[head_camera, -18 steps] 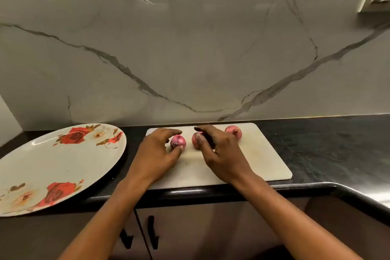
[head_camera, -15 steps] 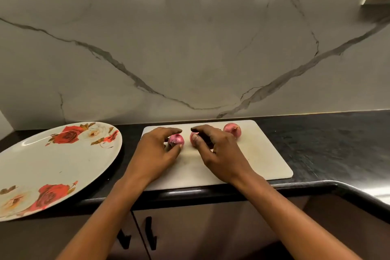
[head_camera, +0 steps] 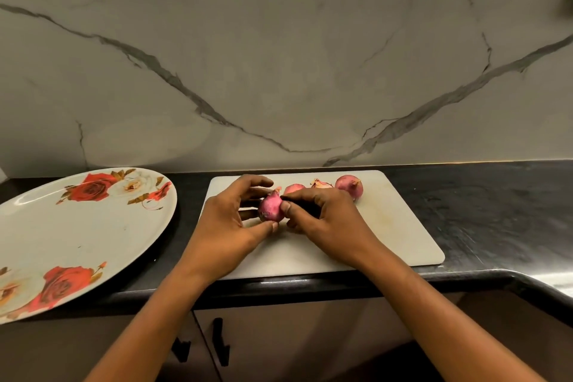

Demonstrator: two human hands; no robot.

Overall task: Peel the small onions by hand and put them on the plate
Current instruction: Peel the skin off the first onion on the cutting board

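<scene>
A: Centre: what is shown?
B: A small red onion [head_camera: 271, 206] over the white cutting board [head_camera: 387, 226]; the left hand [head_camera: 223, 226] cups it, the right hand [head_camera: 328, 220] pinches it.
A: Left?
B: The floral plate [head_camera: 77, 242], on the counter [head_camera: 480, 211] beside the board

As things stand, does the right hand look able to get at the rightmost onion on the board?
Likely yes: the rightmost onion lies uncovered just beyond the right hand, though that hand pinches the held onion.

Centre stage, pink onion [head_camera: 271, 206] unpeeled, tip up; second onion [head_camera: 294, 188] right behind, third onion [head_camera: 349, 185] farther right; rose-patterned plate [head_camera: 77, 236] flat, well left.
</scene>
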